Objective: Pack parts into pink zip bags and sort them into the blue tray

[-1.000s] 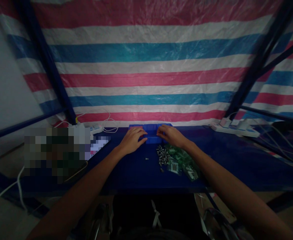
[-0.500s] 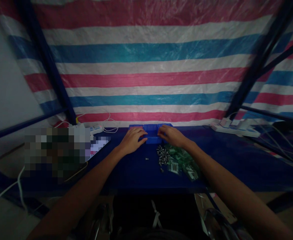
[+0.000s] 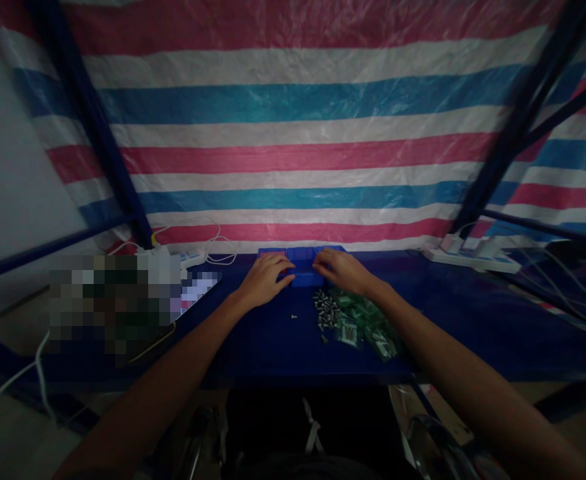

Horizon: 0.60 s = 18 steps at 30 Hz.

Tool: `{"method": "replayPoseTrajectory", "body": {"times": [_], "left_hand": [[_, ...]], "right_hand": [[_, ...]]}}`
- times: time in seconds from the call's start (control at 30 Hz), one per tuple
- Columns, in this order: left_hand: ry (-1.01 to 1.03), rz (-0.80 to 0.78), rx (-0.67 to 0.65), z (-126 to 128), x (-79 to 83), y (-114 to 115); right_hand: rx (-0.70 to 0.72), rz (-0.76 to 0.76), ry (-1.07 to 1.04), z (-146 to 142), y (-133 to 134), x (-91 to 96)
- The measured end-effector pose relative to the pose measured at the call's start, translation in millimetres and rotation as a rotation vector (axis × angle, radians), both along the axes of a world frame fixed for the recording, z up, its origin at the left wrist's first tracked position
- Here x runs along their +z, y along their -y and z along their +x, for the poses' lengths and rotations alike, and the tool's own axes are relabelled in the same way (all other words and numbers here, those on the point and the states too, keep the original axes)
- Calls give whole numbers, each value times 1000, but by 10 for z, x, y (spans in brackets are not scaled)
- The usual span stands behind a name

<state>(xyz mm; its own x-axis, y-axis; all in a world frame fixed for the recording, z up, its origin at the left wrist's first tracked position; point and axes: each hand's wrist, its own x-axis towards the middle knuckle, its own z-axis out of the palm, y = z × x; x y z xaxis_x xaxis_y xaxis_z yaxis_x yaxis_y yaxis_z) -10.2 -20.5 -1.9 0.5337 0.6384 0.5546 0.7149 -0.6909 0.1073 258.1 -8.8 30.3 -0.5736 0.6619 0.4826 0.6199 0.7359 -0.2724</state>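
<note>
Blue bins (image 3: pixel 303 264) sit at the back edge of the table (image 3: pixel 453 320). The left hand (image 3: pixel 264 280) lies flat on them, fingers loosely spread. The right hand (image 3: pixel 341 270) curls its fingers at their rim, grip unclear, just behind a heap of screws (image 3: pixel 326 312).

The scene was dimly lit: the red, white and blue striped plastic tarpaulin (image 3: pixel 293 133) was caught brightest, the dark blue tabletop (image 3: pixel 273 347) left in shadow. Edges were bent by wide-angle distortion; one tabletop patch was pixelated
</note>
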Motion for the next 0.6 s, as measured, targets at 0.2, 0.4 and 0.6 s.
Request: {"method": "replayPoseTrajectory", "body": {"times": [0.2, 0.4, 0.6], "left_hand": [[8, 10, -2, 5, -1, 9], [7, 0, -5, 4, 8, 17], [11, -1, -4, 6, 9, 17]], "right_hand": [[178, -313, -52, -124, 185, 50], [262, -530, 170, -178, 239, 51], [270, -522, 218, -184, 203, -19]]}}
